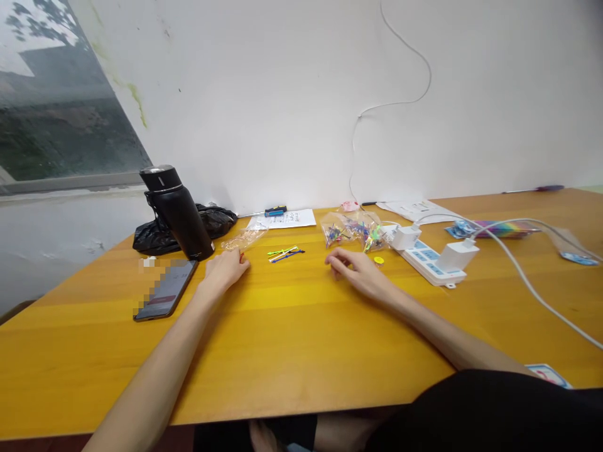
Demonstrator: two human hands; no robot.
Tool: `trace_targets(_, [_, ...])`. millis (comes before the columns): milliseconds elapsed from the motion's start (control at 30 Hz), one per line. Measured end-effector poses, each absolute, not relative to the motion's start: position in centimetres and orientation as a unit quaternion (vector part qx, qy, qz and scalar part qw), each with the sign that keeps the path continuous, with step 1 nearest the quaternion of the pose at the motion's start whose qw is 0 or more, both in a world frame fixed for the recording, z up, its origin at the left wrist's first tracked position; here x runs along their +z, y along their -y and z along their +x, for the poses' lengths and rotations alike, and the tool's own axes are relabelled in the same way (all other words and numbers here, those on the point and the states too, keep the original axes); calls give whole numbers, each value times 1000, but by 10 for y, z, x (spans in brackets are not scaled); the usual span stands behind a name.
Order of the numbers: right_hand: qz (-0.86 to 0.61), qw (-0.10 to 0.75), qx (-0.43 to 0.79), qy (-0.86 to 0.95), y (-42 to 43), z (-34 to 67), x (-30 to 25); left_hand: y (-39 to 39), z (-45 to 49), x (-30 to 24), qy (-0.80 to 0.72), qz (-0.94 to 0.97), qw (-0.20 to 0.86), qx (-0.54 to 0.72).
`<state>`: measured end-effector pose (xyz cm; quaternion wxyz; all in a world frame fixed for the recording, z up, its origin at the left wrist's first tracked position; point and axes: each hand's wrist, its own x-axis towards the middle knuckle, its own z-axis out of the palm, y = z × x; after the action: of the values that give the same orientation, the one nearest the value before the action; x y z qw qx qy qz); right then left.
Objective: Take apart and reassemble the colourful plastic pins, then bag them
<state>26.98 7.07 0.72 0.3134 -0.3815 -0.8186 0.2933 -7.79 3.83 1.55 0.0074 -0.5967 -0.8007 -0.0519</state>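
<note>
My left hand point(225, 269) rests on the yellow wooden table, its fingers pinched on a small red piece point(242, 257) that is mostly hidden. Between my hands lie several thin plastic pointers point(285, 253) in green, white, blue and black. My right hand point(355, 270) is on the table to the right of them, with loosely curled fingers a little apart and nothing visible in them. Beside it is a small round yellow piece point(379, 260). Behind it, clear bags point(351, 229) hold many small coloured parts. A crumpled clear bag point(242, 239) lies just beyond my left hand.
At the left stand a black bottle point(178, 216), a black plastic bag point(217, 218) and a phone point(166, 292). A screwdriver point(274, 212) lies on a paper sheet point(301, 218). To the right, a power strip point(431, 262) has white chargers and trailing cables point(527, 285).
</note>
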Motion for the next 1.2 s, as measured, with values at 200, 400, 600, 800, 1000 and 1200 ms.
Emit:
trace_targets(200, [-433, 361, 81, 822, -88, 283, 6, -35, -76, 18, 798, -598, 41, -65])
trace_targets(400, [-383, 243, -1, 891, -86, 283, -7, -30, -53, 26, 707, -662, 171, -181])
trace_targets(600, [-331, 238, 105, 907, -83, 279, -4, -27, -17, 6, 603, -761, 46, -237])
trace_targets(800, [-239, 188, 311, 900, -61, 267, 9, -35, -16, -15, 617, -750, 40, -235])
trace_targets(1000, [-255, 191, 331, 888, -57, 267, 12, -43, -29, -18, 612, -753, 35, -238])
trace_targets(1200, [-252, 186, 326, 892, -58, 267, 12, -48, -35, -21, 606, -754, 26, -254])
